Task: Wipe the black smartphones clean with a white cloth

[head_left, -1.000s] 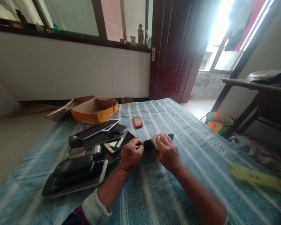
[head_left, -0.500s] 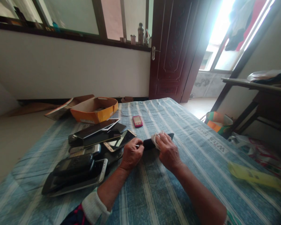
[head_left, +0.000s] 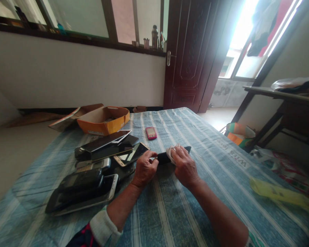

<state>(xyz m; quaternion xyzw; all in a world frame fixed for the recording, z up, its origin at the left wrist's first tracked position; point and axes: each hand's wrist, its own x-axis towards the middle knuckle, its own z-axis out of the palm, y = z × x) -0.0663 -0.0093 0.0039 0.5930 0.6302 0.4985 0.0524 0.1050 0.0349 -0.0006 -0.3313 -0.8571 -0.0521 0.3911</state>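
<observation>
A black phone point(head_left: 164, 157) lies on the blue striped cloth point(head_left: 170, 206) in the middle of the view. My left hand point(head_left: 145, 169) is closed round its near left end and holds it. My right hand point(head_left: 184, 166) is closed on a white wipe point(head_left: 171, 151) and presses it on the phone's top face. The far tip of the phone pokes out beyond my right hand.
A pile of several phones point(head_left: 98, 161) lies left of my hands. A small red phone point(head_left: 151, 132) lies further back. An orange cardboard box point(head_left: 104, 120) stands at the back left. A yellow packet point(head_left: 278, 193) lies at the right. A dark wooden table point(head_left: 285, 103) and door point(head_left: 190, 51) stand behind.
My hands stay on the black phone; the left fingers have shifted slightly along its end. The wipe stays pressed on it.
</observation>
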